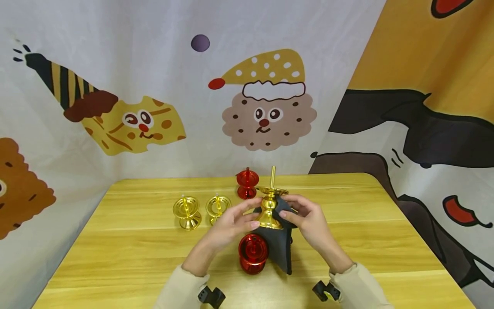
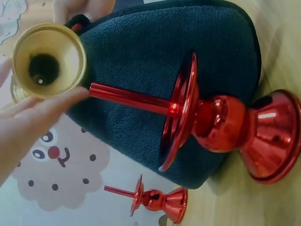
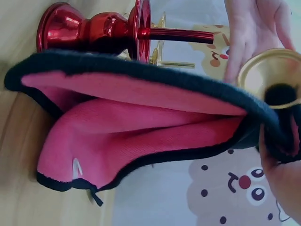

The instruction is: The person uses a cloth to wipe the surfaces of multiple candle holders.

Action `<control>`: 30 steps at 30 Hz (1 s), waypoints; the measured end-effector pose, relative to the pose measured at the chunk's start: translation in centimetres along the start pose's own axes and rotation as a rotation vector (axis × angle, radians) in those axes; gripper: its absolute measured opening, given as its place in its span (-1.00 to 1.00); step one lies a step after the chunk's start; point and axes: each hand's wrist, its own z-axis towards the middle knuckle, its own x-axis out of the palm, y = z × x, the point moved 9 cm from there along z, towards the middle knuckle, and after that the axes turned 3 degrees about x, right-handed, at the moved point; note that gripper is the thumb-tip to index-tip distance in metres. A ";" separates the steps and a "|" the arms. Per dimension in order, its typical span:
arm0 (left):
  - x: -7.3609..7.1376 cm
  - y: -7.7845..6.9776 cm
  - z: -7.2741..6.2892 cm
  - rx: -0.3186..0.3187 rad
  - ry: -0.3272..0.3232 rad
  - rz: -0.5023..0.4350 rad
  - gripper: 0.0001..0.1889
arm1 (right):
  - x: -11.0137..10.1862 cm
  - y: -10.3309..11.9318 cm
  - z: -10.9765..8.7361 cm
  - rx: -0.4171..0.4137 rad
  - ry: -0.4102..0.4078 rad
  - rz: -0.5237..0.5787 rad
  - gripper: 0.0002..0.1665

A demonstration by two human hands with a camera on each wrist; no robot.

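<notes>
A shiny gold candle holder point(image 1: 268, 211) with a thin upright stem is held above the table between both hands. My left hand point(image 1: 233, 224) grips its flared base from the left, thumb low and fingers behind; the base's hollow underside point(image 2: 70, 49) shows in the left wrist view. On the other side, my right hand point(image 1: 310, 219) pinches a dark cloth point(image 1: 278, 246) against the holder's middle. The cloth hangs down to the table, and its pink lining point(image 3: 117, 117) shows in the right wrist view. A red candle holder point(image 1: 253, 254) stands just left of the cloth.
Two gold candle holders, one at left point(image 1: 187, 213) and one nearer the left hand point(image 1: 218, 207), stand on the wooden table point(image 1: 127, 244). Another red candle holder point(image 1: 247, 183) is near the back edge. A curtain printed with cartoons point(image 1: 154, 56) hangs behind the table.
</notes>
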 end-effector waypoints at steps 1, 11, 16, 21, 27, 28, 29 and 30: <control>0.0 0.1 0.0 -0.018 -0.011 0.038 -0.35 | 0.1 0.1 0.0 -0.004 -0.006 -0.018 -0.63; -0.8 0.5 0.2 -0.122 -0.186 0.381 -0.25 | 0.8 0.7 -0.1 -0.076 -0.019 -0.125 -0.64; -0.2 0.4 0.2 -0.049 -0.075 -0.036 -0.24 | 0.4 -0.2 0.1 -0.070 0.037 0.006 -0.62; 0.3 0.2 0.3 0.000 0.008 -0.150 -0.30 | 0.0 -1.1 0.3 -0.020 0.052 0.060 -0.60; -0.5 0.5 0.7 -0.047 -0.089 0.109 -0.13 | 0.1 0.0 0.1 -0.012 -0.032 -0.117 -0.65; -0.5 0.5 0.7 -0.050 -0.089 0.119 -0.08 | 0.1 0.2 0.0 -0.034 -0.031 -0.135 -0.67; -0.5 0.5 0.7 -0.050 -0.084 0.129 -0.04 | 0.2 0.4 0.0 -0.057 -0.028 -0.143 -0.69; -0.6 0.5 0.7 -0.053 -0.081 0.142 -0.03 | 0.2 0.5 0.0 -0.075 -0.025 -0.148 -0.70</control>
